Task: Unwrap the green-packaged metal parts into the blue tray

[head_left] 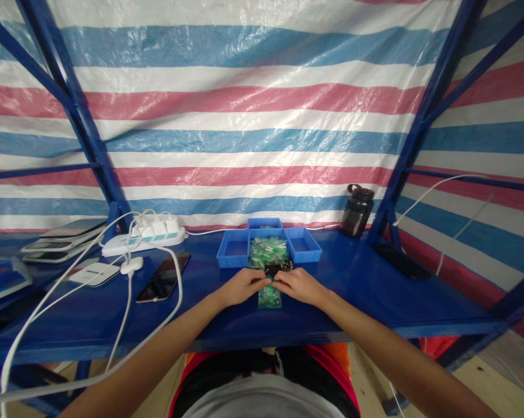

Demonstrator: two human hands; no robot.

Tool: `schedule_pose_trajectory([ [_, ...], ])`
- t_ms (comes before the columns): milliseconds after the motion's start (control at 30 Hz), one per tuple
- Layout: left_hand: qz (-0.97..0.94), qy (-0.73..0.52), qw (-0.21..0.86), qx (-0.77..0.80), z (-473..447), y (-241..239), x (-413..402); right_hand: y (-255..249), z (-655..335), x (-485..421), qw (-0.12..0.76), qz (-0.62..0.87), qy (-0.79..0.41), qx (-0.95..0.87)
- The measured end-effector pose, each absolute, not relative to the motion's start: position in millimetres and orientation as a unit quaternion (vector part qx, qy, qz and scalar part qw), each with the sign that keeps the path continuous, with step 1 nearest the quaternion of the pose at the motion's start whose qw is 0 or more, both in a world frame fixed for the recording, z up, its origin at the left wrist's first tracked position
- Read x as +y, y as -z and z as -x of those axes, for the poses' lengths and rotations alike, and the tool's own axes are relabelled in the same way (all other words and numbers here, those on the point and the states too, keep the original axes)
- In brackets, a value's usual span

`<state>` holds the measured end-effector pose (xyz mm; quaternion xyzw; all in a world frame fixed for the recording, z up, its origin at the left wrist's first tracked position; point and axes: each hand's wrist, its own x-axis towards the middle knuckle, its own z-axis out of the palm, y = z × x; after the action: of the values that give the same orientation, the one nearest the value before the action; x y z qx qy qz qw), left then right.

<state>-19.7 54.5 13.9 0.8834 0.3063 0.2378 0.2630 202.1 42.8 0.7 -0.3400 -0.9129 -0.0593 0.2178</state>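
Over the front middle of the blue table, my left hand [243, 286] and my right hand [303, 285] meet with thumbs and fingertips pinched close together. Between them they grip the upper end of a small clear-green plastic bag [269, 298], whose lower part lies toward me; its contents are too small to make out. Just beyond my fingers is a heap of small black pieces [279, 267], partly covered by the hands. Behind that, a pile of green plastic bags [268, 251] fills the space between the blue trays.
Blue trays stand left [233, 264], right [304, 256] and behind [264, 222]. Leftward are a phone [164, 278], a white power strip [144, 241] and looping white cables [179, 273]. A dark bottle [358, 212] and a black flat object [400, 261] sit at right.
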Motion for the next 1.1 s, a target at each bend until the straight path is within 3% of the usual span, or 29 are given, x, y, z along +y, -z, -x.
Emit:
schedule_pose_trajectory([
  [1100,-0.865,-0.223,0.308,0.328,24,-8,64,-5,-200,40,0.180,0.361,0.021,-0.915],
])
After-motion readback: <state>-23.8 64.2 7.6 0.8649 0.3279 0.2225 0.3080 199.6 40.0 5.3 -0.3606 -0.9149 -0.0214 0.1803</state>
